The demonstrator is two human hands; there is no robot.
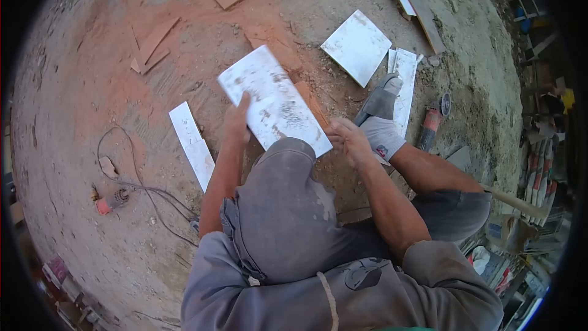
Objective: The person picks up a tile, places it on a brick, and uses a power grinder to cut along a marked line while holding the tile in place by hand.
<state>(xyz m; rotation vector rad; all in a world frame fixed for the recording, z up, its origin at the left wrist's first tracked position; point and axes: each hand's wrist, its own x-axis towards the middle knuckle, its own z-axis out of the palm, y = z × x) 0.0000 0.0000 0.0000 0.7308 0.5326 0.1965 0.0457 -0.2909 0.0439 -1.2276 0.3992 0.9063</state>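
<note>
- The left hand (237,119) is closed on the left edge of a white rectangular slab (269,101) smeared with brown dirt, pinching it with the thumb on the upper face; the other fingers are mostly hidden from where I'm standing.
- The right hand (349,141) is loosely open, fingers partly spread and a little bent, right by the slab's lower right corner; I can't tell whether the fingertips touch it.
- That slab is held tilted in front of the person's bent knee in grey trousers (288,178), which hides part of its lower edge; I can't make out whether it rests there.
- On the bare earth ground (73,116), beyond the slab's upper right corner, lies a white square tile (356,48) with a dirty corner.
- Near it is a long white strip (404,92), partly behind the foot in a grey sandal (381,101).
- Toward the ground's cluttered right edge lies a red-and-black grinder (430,127) with a round disc.
- Over to the left are narrow white offcuts (191,144), a red tool (112,202) near a looping dark cable (144,187), and thin reddish-brown shards (154,43).
</note>
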